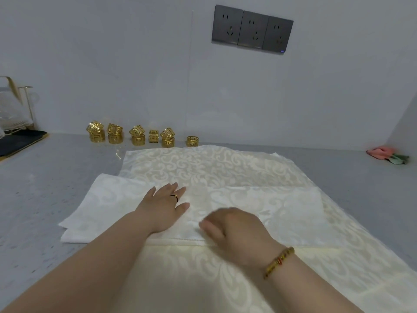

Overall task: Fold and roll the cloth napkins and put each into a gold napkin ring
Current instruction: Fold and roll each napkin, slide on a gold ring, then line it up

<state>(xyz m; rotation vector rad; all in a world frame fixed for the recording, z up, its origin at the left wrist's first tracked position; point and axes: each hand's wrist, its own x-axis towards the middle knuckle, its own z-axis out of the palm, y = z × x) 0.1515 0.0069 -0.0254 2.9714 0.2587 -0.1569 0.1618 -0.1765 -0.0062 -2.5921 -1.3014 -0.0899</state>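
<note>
A white patterned napkin [282, 213] lies folded into a wide band across a larger cream napkin [203, 166] spread on the grey counter. My left hand [164, 206] presses flat on the white band, fingers straight. My right hand [234, 233], blurred, is at the band's near edge with fingers curled; whether it pinches the cloth is unclear. Several gold napkin rings [137, 135] stand in a row by the wall behind the cloths, some stacked in twos.
A dish rack [13, 109] on a dark mat [18, 141] stands at the far left. A pink and green cloth [388, 154] lies at the far right by the wall. Grey sockets [252, 29] are on the wall.
</note>
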